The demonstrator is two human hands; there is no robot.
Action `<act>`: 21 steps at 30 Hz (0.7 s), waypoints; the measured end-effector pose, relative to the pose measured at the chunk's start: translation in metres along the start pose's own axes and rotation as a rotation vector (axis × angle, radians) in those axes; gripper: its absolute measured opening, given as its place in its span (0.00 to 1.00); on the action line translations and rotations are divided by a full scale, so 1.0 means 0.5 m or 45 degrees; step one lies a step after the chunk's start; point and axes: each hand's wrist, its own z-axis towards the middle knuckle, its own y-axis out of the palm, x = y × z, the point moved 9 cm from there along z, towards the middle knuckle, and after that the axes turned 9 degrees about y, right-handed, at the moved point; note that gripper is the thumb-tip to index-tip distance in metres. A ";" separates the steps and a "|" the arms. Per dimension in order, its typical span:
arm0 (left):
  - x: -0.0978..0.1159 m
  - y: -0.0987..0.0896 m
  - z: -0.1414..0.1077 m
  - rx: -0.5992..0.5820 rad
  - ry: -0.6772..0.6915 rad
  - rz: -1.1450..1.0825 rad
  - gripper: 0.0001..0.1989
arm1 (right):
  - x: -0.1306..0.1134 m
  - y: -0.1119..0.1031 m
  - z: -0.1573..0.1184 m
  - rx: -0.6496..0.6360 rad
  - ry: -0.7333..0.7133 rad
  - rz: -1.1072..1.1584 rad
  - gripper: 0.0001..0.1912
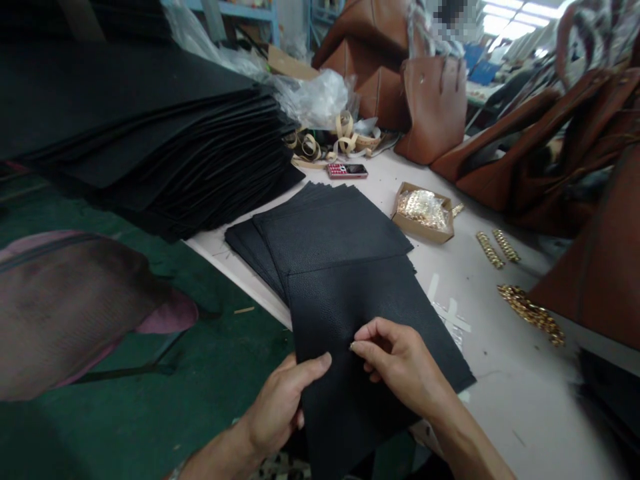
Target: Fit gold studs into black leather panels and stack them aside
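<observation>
A black leather panel (360, 300) reaches from the table over its near edge. My left hand (285, 400) grips the panel's left edge, thumb on top and fingers underneath. Above the panel's middle, my right hand (400, 360) is closed in a pinch between thumb and forefinger. A tiny light piece (353, 346) shows at those fingertips, too small to name. Beyond the held panel lies a fanned stack of similar black panels (330, 227) on the table.
A cardboard box (430, 230) of gold pieces stands behind, with gold chains (530, 313) to the right. Brown leather bags (435, 107) line the back and right. A red phone (347, 171) lies beyond the stack. Black sheets (200, 153) pile at left, above a stool (90, 300).
</observation>
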 end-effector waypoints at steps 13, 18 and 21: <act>-0.002 0.012 -0.004 -0.028 0.000 -0.064 0.22 | 0.006 -0.006 -0.010 -0.035 -0.095 0.166 0.08; -0.001 0.001 -0.006 -0.011 0.014 0.047 0.23 | 0.007 -0.003 0.003 -0.063 -0.035 0.189 0.09; 0.006 -0.010 -0.014 -0.006 0.033 0.203 0.25 | 0.011 0.001 0.010 -0.085 0.039 0.239 0.10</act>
